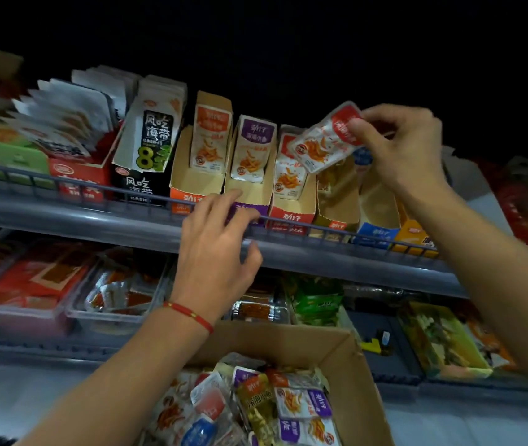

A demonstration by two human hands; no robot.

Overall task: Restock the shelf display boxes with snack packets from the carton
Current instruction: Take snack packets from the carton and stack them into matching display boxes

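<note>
With the right hand point(397, 146) pinching a red packet point(327, 138) right of centre, we should slot it upright into the red display box point(291, 201) (left hand point(220, 249) loose-fingered, steadying the purple display box point(249, 206)).

Display boxes point(291, 201) side by side on upper shelf point(127, 217); carton point(349, 381) below, packets point(269, 407) inside.
</note>
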